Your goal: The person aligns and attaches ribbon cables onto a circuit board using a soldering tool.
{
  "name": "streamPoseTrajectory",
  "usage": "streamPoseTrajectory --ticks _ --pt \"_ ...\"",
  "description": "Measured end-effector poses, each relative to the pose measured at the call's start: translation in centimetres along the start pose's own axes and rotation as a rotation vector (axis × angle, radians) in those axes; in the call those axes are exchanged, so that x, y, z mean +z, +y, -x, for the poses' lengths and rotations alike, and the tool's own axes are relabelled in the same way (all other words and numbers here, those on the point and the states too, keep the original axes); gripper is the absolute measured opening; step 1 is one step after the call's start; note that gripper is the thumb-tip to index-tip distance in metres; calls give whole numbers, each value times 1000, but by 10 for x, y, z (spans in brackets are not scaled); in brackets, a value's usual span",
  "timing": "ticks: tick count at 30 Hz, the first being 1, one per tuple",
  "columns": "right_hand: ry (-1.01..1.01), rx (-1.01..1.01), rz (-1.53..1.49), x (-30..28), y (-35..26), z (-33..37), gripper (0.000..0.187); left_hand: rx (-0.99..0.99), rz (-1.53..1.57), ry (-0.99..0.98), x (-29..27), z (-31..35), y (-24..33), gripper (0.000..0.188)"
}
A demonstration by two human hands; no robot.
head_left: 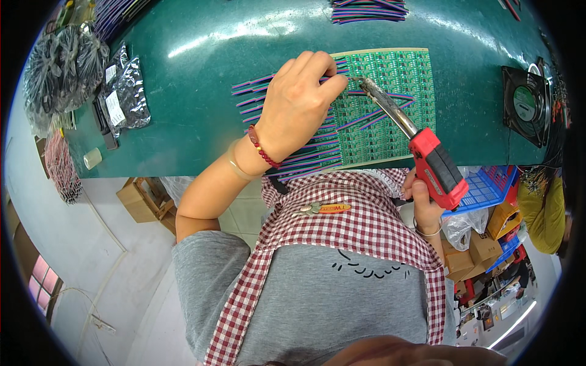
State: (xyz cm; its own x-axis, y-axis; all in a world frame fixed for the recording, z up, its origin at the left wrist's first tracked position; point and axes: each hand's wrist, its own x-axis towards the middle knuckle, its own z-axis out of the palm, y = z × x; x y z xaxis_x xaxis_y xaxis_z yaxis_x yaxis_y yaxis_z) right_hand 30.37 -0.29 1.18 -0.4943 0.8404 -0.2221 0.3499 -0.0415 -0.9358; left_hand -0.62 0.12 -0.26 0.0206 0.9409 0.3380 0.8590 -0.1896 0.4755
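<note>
My left hand [299,100] reaches over a green circuit board panel [421,131], thumb and index finger pinched on a thin multicoloured ribbon wire, mostly hidden by the fingers. Similar ribbon wires [308,160] stick out along the panel's left edge, and a few loose ones [381,111] lie across its top. A red and black soldering gun [436,168] is gripped in my right hand [425,206], below the panel's lower right corner. Its metal barrel slants up and left over the panel, with the tip close to my left fingertips.
Bundled wires [369,11] lie at the table's far side. Plastic-bagged parts [125,94] and hanging red-white wires [61,165] are on the left. A black fan [525,104] stands at the right edge, above a blue basket [488,189] and cardboard boxes [473,256].
</note>
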Motion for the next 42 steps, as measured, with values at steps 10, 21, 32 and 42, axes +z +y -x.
streamPoseTrajectory --ticks 10,21,32,42 --pt "-1 20 -50 -1 3 5 39 19 11 10 0 0 -1 19" --pt "9 59 -156 1 -14 1 42 -12 41 19 0 1 -1 20" --pt "15 31 -131 7 -11 -2 38 30 16 29 1 2 -2 19" --pt "32 5 -18 4 -3 -2 32 49 -8 37 1 1 -1 20"
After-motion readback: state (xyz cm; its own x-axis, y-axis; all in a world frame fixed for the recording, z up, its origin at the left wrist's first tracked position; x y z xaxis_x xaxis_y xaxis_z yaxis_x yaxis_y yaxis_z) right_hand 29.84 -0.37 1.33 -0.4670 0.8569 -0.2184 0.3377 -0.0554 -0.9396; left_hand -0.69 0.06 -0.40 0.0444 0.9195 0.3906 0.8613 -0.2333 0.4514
